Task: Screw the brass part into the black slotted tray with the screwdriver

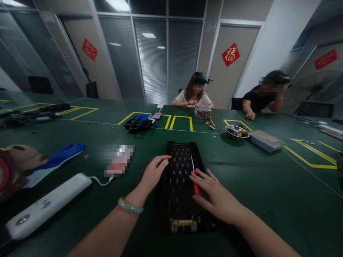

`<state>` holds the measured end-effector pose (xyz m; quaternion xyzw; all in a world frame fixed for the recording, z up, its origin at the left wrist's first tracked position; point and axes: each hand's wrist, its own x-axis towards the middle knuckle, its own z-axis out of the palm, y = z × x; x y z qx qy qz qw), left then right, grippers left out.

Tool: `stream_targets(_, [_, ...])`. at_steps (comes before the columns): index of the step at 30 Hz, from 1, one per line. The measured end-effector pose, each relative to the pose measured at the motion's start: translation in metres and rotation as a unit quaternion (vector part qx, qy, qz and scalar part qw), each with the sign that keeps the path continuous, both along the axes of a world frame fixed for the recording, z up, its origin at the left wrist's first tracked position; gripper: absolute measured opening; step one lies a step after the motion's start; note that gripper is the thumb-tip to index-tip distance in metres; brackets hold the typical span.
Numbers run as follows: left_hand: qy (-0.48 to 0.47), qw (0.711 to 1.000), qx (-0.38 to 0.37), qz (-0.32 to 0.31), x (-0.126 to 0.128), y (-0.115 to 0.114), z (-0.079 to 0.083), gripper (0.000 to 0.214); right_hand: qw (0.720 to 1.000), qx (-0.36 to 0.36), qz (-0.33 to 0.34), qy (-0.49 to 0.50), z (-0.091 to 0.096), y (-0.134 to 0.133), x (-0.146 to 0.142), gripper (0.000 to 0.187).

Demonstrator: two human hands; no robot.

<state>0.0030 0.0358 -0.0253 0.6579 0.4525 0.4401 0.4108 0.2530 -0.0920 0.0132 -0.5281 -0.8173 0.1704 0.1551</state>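
Observation:
A long black plastic casing (175, 189) with a bumpy inner surface lies in front of me. At its near end sits a yellowish part (183, 226) whose kind I cannot make out. A screwdriver with a red handle (197, 188) and a thin metal shaft lies lengthwise over the casing's right half. My right hand (214, 194) rests palm down against the handle, fingers stretched out and thumb apart. My left hand (154, 173) is at the casing's left edge, its fingers extended and the fingertips at the rim.
Left of me are a white handheld device (50, 205), a cabled phone (119, 160) and blue gloves (63, 155). Farther off stand a black tray (138, 124), a metal bowl of parts (237, 132) and a grey metal box (266, 140). Two people sit across the table (128, 142).

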Motion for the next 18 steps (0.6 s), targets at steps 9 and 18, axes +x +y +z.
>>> stream_targets(9, [-0.036, 0.997, -0.069, -0.003, 0.001, 0.009, -0.014, 0.036, 0.979, 0.173, -0.063, 0.087, -0.011, 0.005, 0.013, 0.04])
stream_targets(18, [-0.017, 0.996, -0.082, 0.01, 0.001, 0.016, -0.026, 0.041, 0.932, 0.147, -0.242, 0.228, -0.033, 0.035, 0.038, 0.027])
